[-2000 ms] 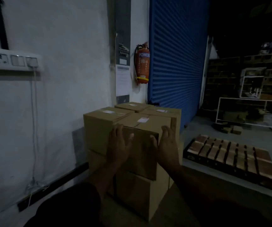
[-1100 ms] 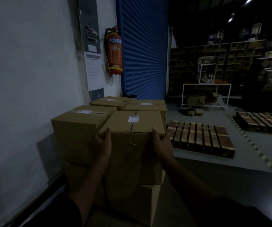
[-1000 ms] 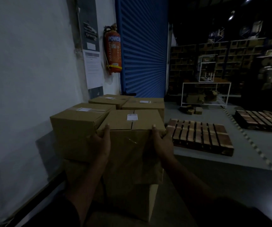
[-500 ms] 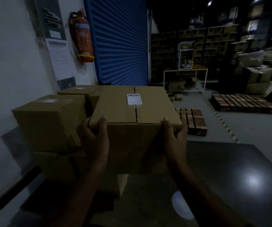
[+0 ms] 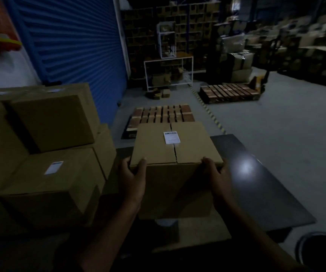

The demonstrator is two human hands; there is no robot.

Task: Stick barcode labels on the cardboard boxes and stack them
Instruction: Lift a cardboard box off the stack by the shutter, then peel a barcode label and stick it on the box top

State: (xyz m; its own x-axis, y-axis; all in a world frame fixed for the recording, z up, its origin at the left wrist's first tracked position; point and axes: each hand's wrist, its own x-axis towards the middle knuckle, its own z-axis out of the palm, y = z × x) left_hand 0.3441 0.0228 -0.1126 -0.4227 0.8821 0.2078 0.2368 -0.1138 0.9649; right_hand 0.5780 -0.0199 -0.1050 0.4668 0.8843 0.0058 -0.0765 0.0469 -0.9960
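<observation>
Dim warehouse floor [image 5: 275,124] — both hands, left [image 5: 132,179] and right [image 5: 218,178], grip a closed, labelled cardboard box [image 5: 175,154].

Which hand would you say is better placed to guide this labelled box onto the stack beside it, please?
Probably the left hand: it grips the box on the side facing the stack. The right hand holds the far side.

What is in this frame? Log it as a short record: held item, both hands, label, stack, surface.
held item: box, closed flaps
left hand: grips the box's left top corner
right hand: grips the box's right top corner
label: white, on the box top across the flap seam
stack: labelled boxes to the left, apart from the held box
surface: dark table beneath
</observation>
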